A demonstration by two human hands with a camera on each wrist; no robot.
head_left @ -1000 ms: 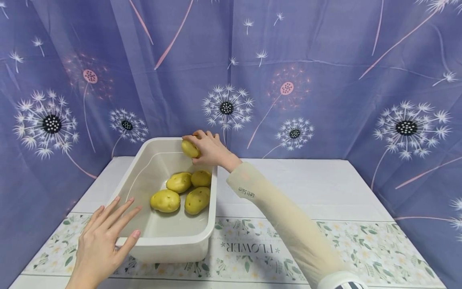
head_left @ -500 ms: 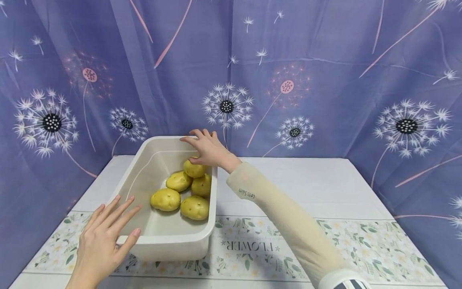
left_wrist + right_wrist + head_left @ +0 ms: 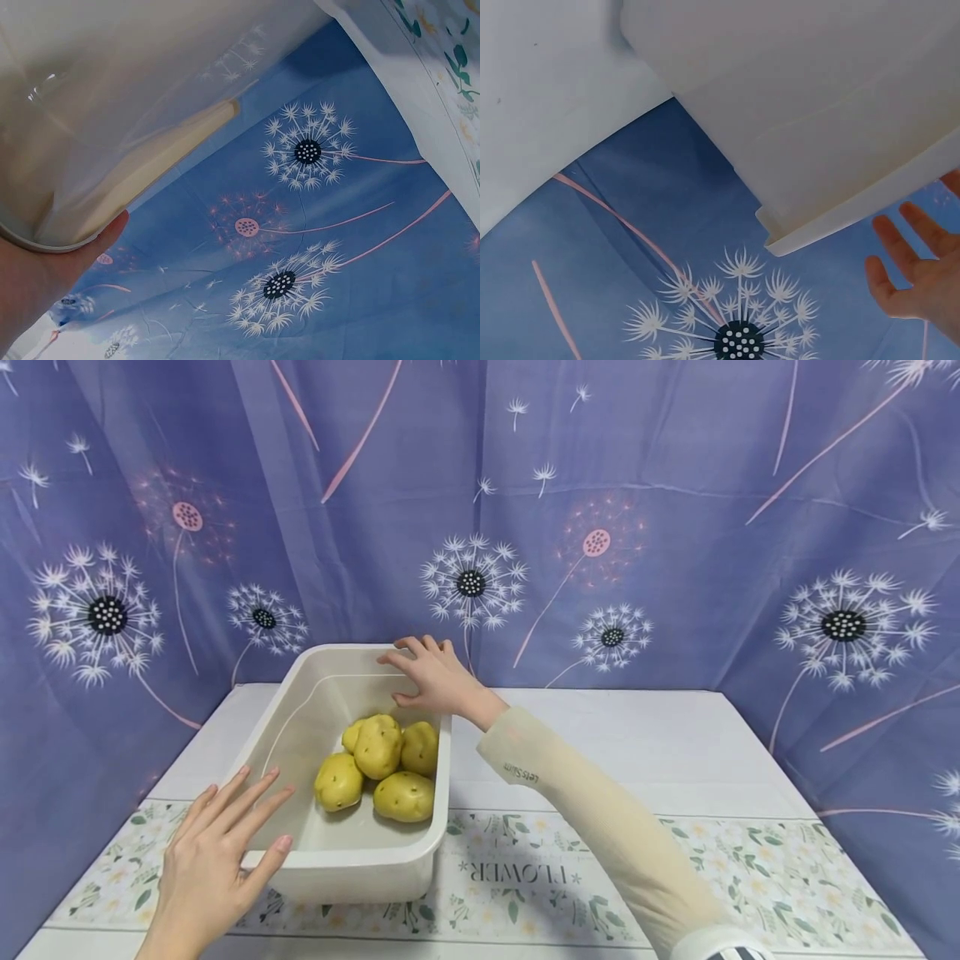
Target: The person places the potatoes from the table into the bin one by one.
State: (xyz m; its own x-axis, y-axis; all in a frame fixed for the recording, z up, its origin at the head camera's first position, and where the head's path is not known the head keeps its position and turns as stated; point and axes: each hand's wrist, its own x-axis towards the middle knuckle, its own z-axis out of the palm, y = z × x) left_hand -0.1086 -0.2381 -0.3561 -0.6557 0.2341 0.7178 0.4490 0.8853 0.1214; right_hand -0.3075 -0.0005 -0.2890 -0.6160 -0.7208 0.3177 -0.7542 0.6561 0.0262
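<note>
Several yellow potatoes lie heaped inside a pale grey plastic tub, one of them resting on top of the others. Over the tub's far right corner hovers my right hand, fingers spread and loosely bent, holding nothing. In the right wrist view, its fingertips show just past the tub's rim. My left hand lies at the tub's near left corner with fingers straight, and its thumb is near the front rim. The left wrist view has that hand's thumb alongside the rim.
The tub stands on a white table with a printed floral band across its front. Behind and at both sides hangs a purple curtain with dandelion prints.
The right hand has let go of a potato at the tub's far right corner. That potato dropped onto the others, which shifted and rolled. The left hand stays put.
</note>
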